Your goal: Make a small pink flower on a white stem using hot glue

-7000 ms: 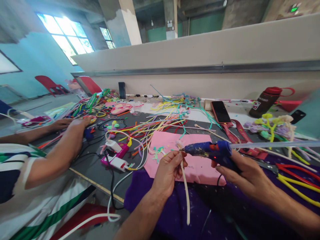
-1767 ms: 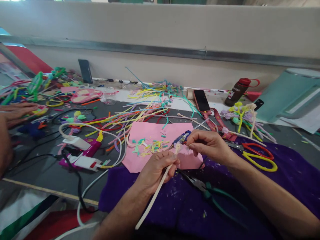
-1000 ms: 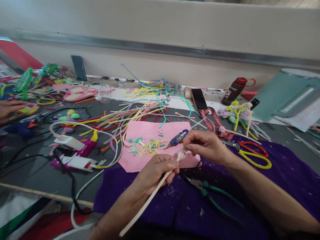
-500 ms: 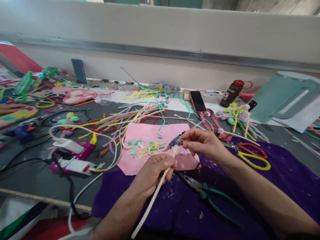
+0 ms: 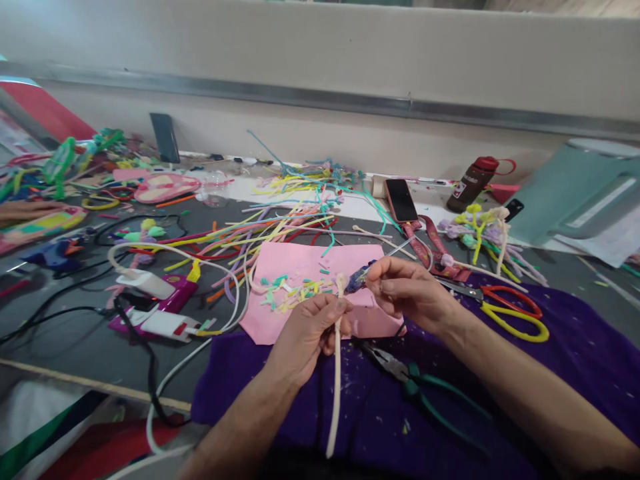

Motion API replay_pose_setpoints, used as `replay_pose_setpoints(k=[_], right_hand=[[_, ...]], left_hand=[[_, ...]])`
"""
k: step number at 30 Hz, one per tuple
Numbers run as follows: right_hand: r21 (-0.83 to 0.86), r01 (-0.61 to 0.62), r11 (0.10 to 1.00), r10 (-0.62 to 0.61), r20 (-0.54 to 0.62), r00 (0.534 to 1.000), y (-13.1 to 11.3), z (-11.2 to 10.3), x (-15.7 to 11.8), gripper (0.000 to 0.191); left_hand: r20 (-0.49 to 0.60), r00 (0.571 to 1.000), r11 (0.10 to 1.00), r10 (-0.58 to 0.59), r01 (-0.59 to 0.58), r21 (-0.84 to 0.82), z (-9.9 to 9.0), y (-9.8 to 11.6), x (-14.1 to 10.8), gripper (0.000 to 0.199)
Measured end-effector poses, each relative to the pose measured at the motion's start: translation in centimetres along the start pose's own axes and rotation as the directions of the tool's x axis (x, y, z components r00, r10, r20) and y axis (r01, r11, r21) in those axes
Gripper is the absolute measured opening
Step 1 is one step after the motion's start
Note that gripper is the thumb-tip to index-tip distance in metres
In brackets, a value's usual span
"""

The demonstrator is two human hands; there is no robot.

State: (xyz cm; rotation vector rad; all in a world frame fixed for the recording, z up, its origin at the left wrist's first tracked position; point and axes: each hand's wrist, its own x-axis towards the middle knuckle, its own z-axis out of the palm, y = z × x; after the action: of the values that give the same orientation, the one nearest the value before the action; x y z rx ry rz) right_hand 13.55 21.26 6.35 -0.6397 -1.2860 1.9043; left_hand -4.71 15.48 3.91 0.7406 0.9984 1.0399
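Pinched in my left hand [image 5: 313,333] is a cream fuzzy stem [image 5: 337,393], its small knotted tip above my fingers and its long end hanging down. Just right of that tip, my right hand [image 5: 407,287] has its thumb and fingertips closed together; what lies between them is too small to name. A blue glue gun [image 5: 359,278] lies on the pink sheet [image 5: 275,257], close to my right fingertips. Short coloured clippings [image 5: 295,293] are scattered over the sheet. Green-handled pliers [image 5: 413,380] rest on the purple cloth [image 5: 230,380] below my hands.
Red-and-yellow scissors [image 5: 515,320] are beside my right forearm. Behind are a phone [image 5: 400,200], a brown bottle [image 5: 473,183] and a green jug-like container [image 5: 555,193]. Cables and a purple power strip [image 5: 175,297] lie left. Another person's hand [image 5: 20,211] shows at far left.
The cream stem has swung from slanting down-left to hanging nearly upright, and its tip has shifted left. My right hand stays near it. The whole view has shifted slightly.
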Motion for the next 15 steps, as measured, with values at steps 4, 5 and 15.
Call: replay_pose_setpoints(k=[4,5,15], right_hand=[[0.080,-0.032,0.996,0.032,0.004,0.999,0.2,0.4,0.0,0.017],[0.054,-0.022,0.998,0.023,-0.021,1.000,0.2,0.4,0.0,0.016],[-0.248,0.156,0.956,-0.194,-0.136,0.972,-0.9,-1.7,0.1,0.011]], left_hand=[[0.009,1.000,0.999,0.014,-0.013,-0.030,-0.1,0.0,0.0,0.026],[0.027,0.999,0.999,0.019,-0.018,-0.040,-0.1,-0.1,0.0,0.026],[0.031,0.998,0.995,0.062,-0.059,-0.081,-0.2,0.2,-0.1,0.020]])
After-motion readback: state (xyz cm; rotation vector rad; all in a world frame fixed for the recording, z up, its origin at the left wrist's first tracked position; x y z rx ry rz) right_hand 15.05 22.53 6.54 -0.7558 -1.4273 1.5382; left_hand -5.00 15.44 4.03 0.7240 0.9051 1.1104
